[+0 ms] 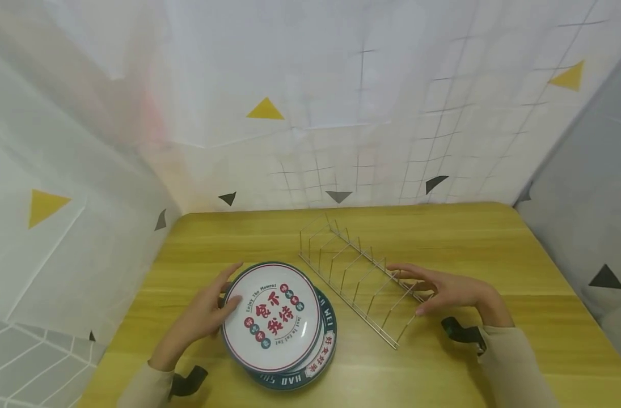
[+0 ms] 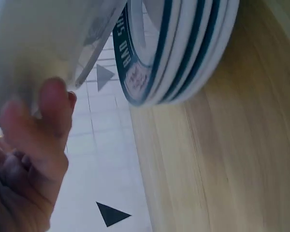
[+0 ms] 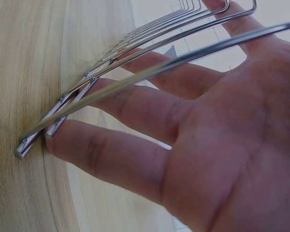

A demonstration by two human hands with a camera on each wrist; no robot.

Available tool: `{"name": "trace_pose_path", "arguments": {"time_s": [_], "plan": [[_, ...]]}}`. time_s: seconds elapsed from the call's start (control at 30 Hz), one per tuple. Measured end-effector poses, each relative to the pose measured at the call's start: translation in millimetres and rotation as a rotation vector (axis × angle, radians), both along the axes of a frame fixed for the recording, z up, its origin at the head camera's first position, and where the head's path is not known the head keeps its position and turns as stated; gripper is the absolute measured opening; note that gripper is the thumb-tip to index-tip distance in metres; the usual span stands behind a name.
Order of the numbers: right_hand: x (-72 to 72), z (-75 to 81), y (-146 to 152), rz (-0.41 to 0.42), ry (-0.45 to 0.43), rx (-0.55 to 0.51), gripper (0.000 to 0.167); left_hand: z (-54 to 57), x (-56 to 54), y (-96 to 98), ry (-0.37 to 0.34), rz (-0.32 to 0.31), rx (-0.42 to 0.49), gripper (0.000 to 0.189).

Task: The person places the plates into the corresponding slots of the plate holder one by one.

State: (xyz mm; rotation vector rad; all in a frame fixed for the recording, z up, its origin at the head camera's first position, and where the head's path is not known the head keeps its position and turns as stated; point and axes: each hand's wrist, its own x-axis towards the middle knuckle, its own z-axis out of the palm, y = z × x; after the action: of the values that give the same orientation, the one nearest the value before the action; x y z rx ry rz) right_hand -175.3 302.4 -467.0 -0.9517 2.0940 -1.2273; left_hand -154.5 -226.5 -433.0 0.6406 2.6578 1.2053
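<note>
My left hand (image 1: 200, 314) grips the left edge of a white plate (image 1: 271, 306) with a dark rim and red characters, thumb over the top. The left wrist view shows this plate (image 2: 38, 34) raised apart from a stack of plates (image 2: 183, 63). From above, the stack (image 1: 328, 340) with its dark, lettered rim shows partly beneath the held plate. At the near right end of a metal wire rack (image 1: 351, 304) is my right hand (image 1: 453, 292). In the right wrist view its fingers (image 3: 106, 150) stretch nearly straight behind the wires, touching the lower rails.
Everything lies on a wooden table (image 1: 228, 238) with yellowish grain. White sheeting (image 1: 315, 153) with printed triangles and grid lines rises behind and at both sides. A black wrist mount (image 1: 188, 382) sits at the left sleeve, another black mount (image 1: 460, 331) at the right.
</note>
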Motion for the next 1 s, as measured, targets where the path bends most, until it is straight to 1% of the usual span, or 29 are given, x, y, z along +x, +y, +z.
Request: {"name": "trace_pose_path", "arguments": {"time_s": [0.03, 0.1, 0.2, 0.3, 0.37, 0.47, 0.53, 0.63, 0.73, 0.77, 0.83, 1.0], "plan": [[-0.1, 0.1, 0, -0.003, -0.003, 0.003, 0.090, 0.2, 0.2, 1.5, 0.012, 0.005, -0.008, 0.073], [0.0, 0.4, 0, -0.008, -0.007, 0.008, 0.090, 1.0, 1.2, 4.0, 0.011, 0.019, -0.002, 0.074], [0.3, 0.1, -1, -0.002, -0.007, 0.002, 0.090, 6.3, 3.2, 6.9, 0.029, 0.030, 0.071, 0.067], [0.8, -0.1, -1, 0.018, -0.003, -0.018, 0.089, 21.2, 2.1, 10.4, 0.083, 0.032, 0.155, 0.059], [0.7, -0.4, -1, 0.030, -0.002, -0.034, 0.089, 34.5, -2.8, 13.3, 0.137, 0.047, 0.192, 0.058], [-0.1, -0.9, 0, 0.028, -0.001, -0.037, 0.089, 54.8, -16.0, 19.5, 0.231, 0.091, 0.221, 0.059], [-0.6, -1.1, 1, 0.026, -0.004, -0.040, 0.089, 65.7, -26.0, 24.4, 0.298, 0.122, 0.231, 0.061], [-1.0, -1.5, 1, 0.028, -0.012, -0.045, 0.088, 77.0, -38.8, 33.2, 0.404, 0.163, 0.195, 0.063], [-1.3, -1.1, 0, 0.037, -0.023, -0.048, 0.088, 83.1, -49.7, 41.8, 0.488, 0.186, 0.158, 0.064], [-1.2, -0.6, -1, 0.035, -0.025, -0.044, 0.087, 84.9, -53.5, 44.8, 0.512, 0.187, 0.150, 0.064], [-0.8, 0.7, -2, 0.022, -0.033, -0.032, 0.088, 88.7, -62.6, 51.3, 0.557, 0.169, 0.152, 0.063], [-0.1, 2.7, -2, -0.008, -0.051, -0.011, 0.088, 98.0, -92.0, 71.2, 0.709, 0.098, 0.143, 0.060]]}}
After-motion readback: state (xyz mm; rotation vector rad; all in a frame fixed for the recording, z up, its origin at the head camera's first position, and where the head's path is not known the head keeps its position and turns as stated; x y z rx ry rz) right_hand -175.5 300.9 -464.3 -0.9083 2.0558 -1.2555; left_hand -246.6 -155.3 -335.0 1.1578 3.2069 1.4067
